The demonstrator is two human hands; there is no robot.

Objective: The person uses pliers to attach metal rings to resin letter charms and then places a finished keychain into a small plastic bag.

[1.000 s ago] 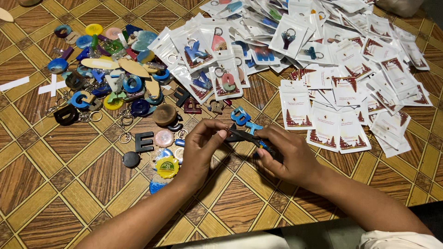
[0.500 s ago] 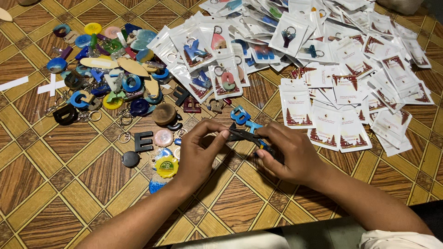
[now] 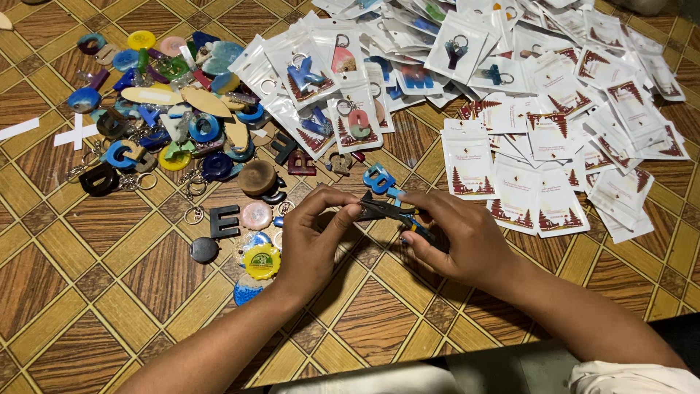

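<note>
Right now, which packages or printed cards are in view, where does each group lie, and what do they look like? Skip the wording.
Filled clear pouches: top centre, rectangular, each holding a coloured letter keyring over a white card.
Flat pouches: upper right, overlapping heap, white cards with dark red tree-like print.
Nearest flat pouch: just beyond the right hand, white and dark red.
No screens or signs.

Brown diamond-patterned wooden floor [image 3: 109, 292]

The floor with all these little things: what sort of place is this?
Probably a home craft workspace for making keychains: loose letter charms, packed bags and empty packets lie on the floor, pliers in hand.
</note>
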